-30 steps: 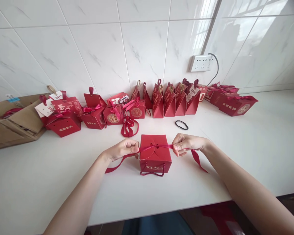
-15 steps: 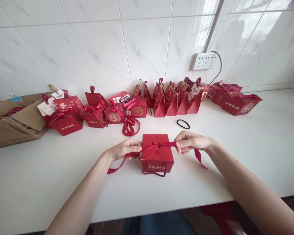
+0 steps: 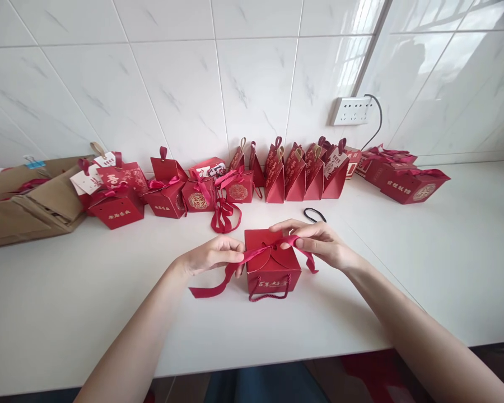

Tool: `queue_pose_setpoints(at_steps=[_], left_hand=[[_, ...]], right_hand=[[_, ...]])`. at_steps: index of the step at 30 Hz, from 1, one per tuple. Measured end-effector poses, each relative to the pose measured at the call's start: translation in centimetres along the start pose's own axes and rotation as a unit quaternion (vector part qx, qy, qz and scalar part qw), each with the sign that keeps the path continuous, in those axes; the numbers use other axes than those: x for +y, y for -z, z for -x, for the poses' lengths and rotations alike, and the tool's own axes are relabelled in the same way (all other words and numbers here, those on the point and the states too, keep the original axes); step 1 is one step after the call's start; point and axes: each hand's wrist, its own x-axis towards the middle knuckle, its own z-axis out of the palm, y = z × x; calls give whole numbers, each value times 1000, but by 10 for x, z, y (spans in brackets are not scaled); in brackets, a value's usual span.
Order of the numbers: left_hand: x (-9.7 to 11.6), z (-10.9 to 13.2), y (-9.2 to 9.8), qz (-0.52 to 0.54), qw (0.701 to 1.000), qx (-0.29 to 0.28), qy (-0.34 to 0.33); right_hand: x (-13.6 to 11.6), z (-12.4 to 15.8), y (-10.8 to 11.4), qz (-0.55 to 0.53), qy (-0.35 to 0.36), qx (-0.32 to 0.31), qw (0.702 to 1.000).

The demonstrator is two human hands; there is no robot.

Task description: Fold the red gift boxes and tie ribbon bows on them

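Observation:
A red gift box (image 3: pixel 273 281) with a twisted cord handle stands upright on the white table in front of me. Across its folded top runs a dark pink ribbon (image 3: pixel 213 290), knotted at the middle. At the box's left edge, my left hand (image 3: pixel 214 254) pinches one side of the ribbon, whose end trails on the table. My right hand (image 3: pixel 317 240) reaches over the box's right side, its thumb and a finger closed on the other side of the ribbon close to the knot. That ribbon end hangs past the box's right edge.
Several red gift boxes (image 3: pixel 239 191) line the tiled wall. A loose coil of ribbon (image 3: pixel 225 217) and a black elastic band (image 3: pixel 315 215) lie behind the box. On the left sits an open cardboard box (image 3: pixel 33 221); a power strip (image 3: pixel 351 111) is on the wall.
My right hand has moved left along the ribbon, from beyond the box to over its top near the knot. The left hand keeps its pinch at the box's left edge.

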Motion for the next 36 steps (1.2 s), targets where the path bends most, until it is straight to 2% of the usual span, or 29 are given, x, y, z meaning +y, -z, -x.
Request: queue_pose_setpoints(at_steps=[5,8,11,14,19,23,29,36], left_hand=[[1,1,-3,-5,1000,-5,4],[0,2,-4,-1,1000,-11,10],[-1,1,-4,2,1000,-12,10],[-3,0,-2,-1,1000,-12,11],[-9,-3,4,2,1000,-11,18],[-17,-6,5,20,999,-21,27],[-31,-10,7,7,999,13,29],[-39,-12,10,4,1000,14,20]], right_hand=[[1,-5,-20,36,4,87,996],[3,-8,-27,51,-23,111,992],[4,-8,-27,40,-55,115,991],[7,-7,-22,-14,-79,112,990],[14,-6,-16,-79,-91,108,987],[15,-4,-16,-73,-104,125,984],[14,-4,-17,-49,-120,121,984],[12,-2,-16,-10,-135,125,983]])
